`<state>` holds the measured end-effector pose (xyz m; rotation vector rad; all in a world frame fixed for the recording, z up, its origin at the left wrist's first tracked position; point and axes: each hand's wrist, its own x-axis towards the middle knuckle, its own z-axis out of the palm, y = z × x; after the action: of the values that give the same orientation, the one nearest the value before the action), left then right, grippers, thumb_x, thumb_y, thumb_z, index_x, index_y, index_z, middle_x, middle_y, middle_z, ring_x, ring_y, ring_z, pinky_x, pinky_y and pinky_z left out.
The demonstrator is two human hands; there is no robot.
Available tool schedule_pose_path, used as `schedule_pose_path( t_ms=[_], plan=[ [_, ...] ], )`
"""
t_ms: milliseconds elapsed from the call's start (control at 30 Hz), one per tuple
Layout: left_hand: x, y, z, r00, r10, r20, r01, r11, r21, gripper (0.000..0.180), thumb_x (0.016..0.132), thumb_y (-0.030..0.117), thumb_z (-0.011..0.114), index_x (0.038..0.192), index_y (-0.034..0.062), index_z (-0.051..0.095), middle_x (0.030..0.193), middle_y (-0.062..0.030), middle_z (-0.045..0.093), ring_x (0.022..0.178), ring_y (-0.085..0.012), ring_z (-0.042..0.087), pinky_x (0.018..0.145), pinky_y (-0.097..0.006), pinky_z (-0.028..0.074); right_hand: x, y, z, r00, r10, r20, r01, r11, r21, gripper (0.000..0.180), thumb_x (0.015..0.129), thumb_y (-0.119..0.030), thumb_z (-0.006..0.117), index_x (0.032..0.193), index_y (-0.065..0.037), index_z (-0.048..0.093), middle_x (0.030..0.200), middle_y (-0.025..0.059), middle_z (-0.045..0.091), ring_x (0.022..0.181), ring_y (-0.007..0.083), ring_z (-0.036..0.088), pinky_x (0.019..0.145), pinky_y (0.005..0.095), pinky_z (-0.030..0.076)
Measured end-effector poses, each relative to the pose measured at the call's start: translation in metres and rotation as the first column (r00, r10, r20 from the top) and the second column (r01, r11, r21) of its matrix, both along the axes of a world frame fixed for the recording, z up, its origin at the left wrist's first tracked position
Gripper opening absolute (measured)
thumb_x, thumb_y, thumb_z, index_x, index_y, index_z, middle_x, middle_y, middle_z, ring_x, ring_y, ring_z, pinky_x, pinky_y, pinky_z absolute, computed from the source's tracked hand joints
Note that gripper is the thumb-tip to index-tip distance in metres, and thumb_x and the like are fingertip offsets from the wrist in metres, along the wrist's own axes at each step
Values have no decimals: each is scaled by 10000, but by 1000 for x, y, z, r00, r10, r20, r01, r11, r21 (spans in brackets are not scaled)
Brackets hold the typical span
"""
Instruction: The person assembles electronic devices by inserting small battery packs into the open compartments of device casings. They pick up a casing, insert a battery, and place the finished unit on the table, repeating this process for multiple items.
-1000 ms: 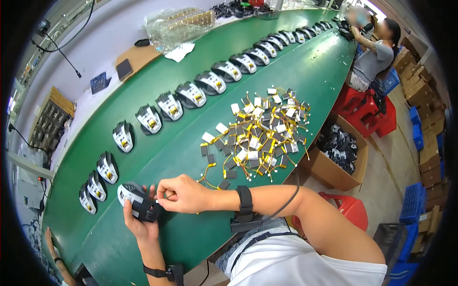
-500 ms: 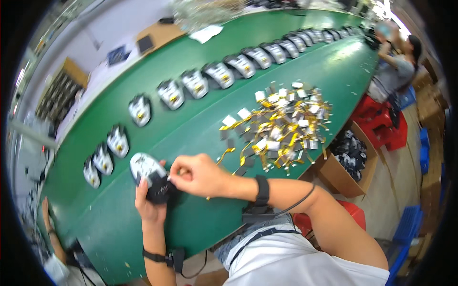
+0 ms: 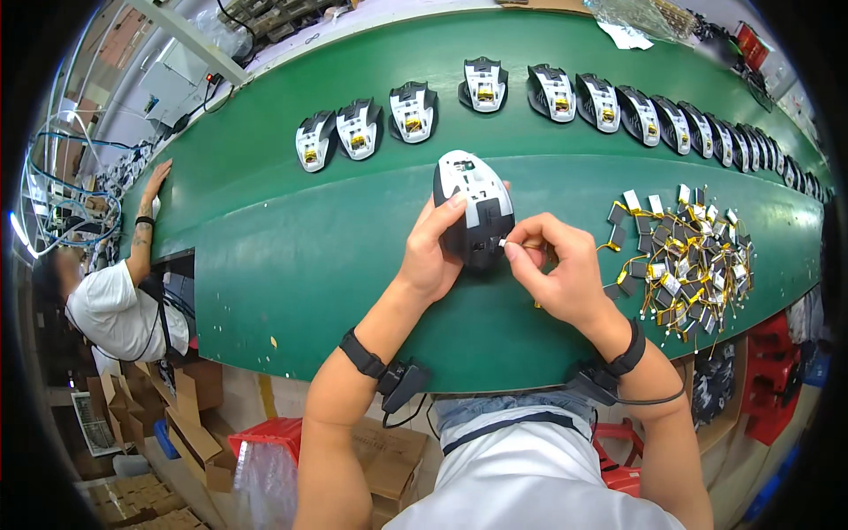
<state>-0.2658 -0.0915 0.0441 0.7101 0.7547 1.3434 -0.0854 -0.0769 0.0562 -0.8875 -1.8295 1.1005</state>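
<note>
My left hand (image 3: 433, 247) is wrapped round a black and white computer mouse (image 3: 473, 190), holding it up over the green bench with its cut-out side showing. At the dark lower end of the mouse, my right hand (image 3: 561, 269) pinches a small white plug (image 3: 503, 243) between thumb and fingertips. The plug is close against the mouse's edge; whether it touches is too small to tell. Anything else inside the right hand is hidden by the fingers. Right of that hand lies a pile of small silver and grey battery packs (image 3: 671, 287) with yellow tape and thin leads.
A curved row of similar mice (image 3: 485, 84) with yellow parts inside runs along the far side of the green bench (image 3: 291, 238). At the left, another person (image 3: 124, 300) rests a hand on the bench. Cardboard boxes (image 3: 194, 424) and red stools (image 3: 768, 375) stand below.
The view has swung to the right and levelled. The left hand still holds the mouse, and the right hand stays pinched at its lower edge.
</note>
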Motion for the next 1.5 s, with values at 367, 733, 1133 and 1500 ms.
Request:
schedule_pose_path(
  t_ms=[367, 733, 1133, 1500],
  plan=[
    [-26, 0, 13, 736, -533, -417, 529, 837, -137, 674, 756, 223, 720, 1321, -57, 482, 1164, -87, 611, 1063, -149, 560, 971, -287, 418, 13, 18, 2, 995, -103, 12, 102, 994, 25, 118, 893, -98, 639, 904, 6, 585, 842, 31, 579, 597, 49, 478, 553, 229, 398],
    [-18, 2, 8, 938, -12, -346, 67, 987, 146, 544, 830, 249, 737, 1263, 13, 506, 960, -72, 645, 792, -122, 621, 603, -225, 481, 17, 26, -5, 948, -84, -307, -79, 872, -483, 163, 977, -201, 576, 992, -42, 545, 835, -37, 535, 649, 8, 412, 560, 182, 340],
    [-9, -3, 11, 968, -102, -229, 103, 995, -7, 775, 827, 268, 678, 1467, 30, 313, 1293, -145, 541, 1114, -235, 612, 839, -372, 578, 3, 7, -6, 954, 8, -300, -122, 924, -363, 101, 902, -98, 652, 935, -9, 617, 1250, 90, 482, 855, 44, 553, 667, 197, 426],
    [-3, -5, 0, 954, -53, -295, 119, 970, 212, 845, 803, 273, 734, 1472, 5, 291, 1321, -159, 524, 1272, -285, 497, 1103, -447, 356, 2, 6, -11, 980, -109, -166, 33, 915, -403, 106, 870, -81, 657, 861, 7, 598, 670, -28, 576, 567, -1, 477, 491, 188, 354]
  ],
)
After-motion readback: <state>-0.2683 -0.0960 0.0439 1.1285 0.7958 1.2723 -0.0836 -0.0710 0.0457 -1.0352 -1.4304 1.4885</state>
